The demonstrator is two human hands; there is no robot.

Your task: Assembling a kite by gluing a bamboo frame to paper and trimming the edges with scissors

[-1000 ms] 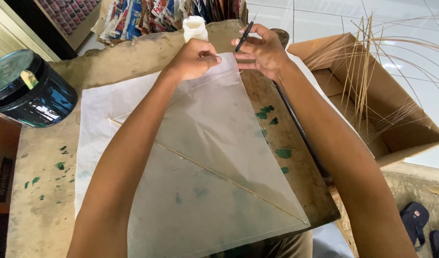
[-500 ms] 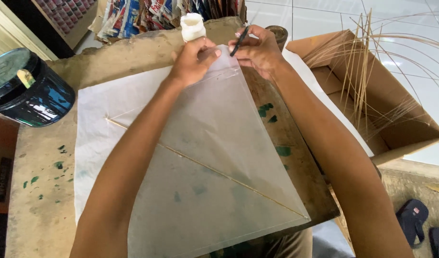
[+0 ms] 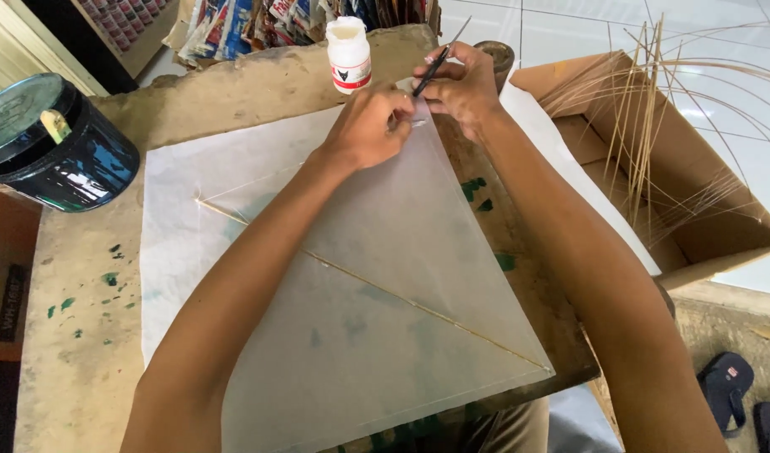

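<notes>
We look down on a worn desk (image 3: 83, 352) flecked with green paint, standing on a white tiled floor (image 3: 561, 33). One dark round tin (image 3: 54, 143) with its lid on sits at the desk's left edge; what it holds we cannot tell. One small white bottle (image 3: 349, 53) stands at the far edge, its contents hidden. To the right, one open cardboard box (image 3: 704, 218) holds a loose sheaf of thin pale sticks (image 3: 645, 126), too many to count. On the desk lies one translucent paper kite (image 3: 385, 277), flat on a white sheet (image 3: 175, 193), with two slim spars crossing it; its long axis runs from its wide near edge away from us to a narrow tip at the far edge. At that tip our left hand (image 3: 370, 126) presses the paper, fingers curled down on it, while our right hand (image 3: 465, 88) pinches one slim dark tool (image 3: 435, 60), angled up and away. Two dark sandals (image 3: 741, 394) lie on the ground at lower right.
</notes>
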